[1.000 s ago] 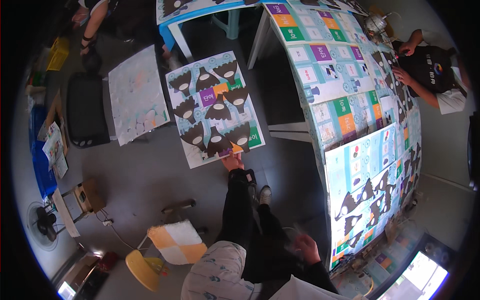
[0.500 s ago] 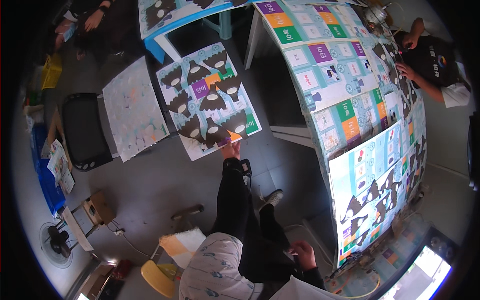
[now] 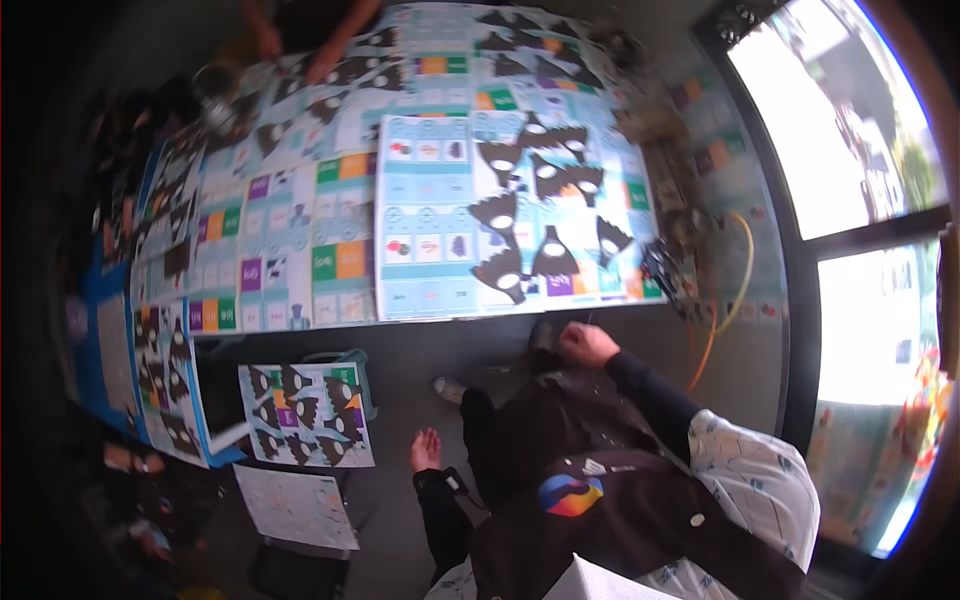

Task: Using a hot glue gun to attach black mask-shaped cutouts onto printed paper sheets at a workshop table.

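My left hand (image 3: 426,450) hangs low, palm up, fingers stretched out, holding nothing. Nearest to it is a printed board (image 3: 350,450) bearing several dark fan-shaped pieces with scalloped edges and pale ovals. Just off the table's front edge, my right hand (image 3: 590,345) is curled closed; no object shows in it. Beyond that hand, a larger printed sheet (image 3: 425,215) lies on the table, with more dark fan-shaped pieces (image 3: 553,255) spread over its right half. Neither hand touches the pieces.
The table (image 3: 270,318) is covered with printed sheets. Another person's hands (image 3: 322,65) work at its far side. A pale board (image 3: 300,505) lies by a dark chair (image 3: 298,572) at lower left. Yellow and orange hoses (image 3: 745,270) hang right of the table, near a bright window (image 3: 870,320).
My left hand has let go of the board with the dark pieces, which now lies to my left. My view has turned right toward the table. My right hand has risen toward its edge.
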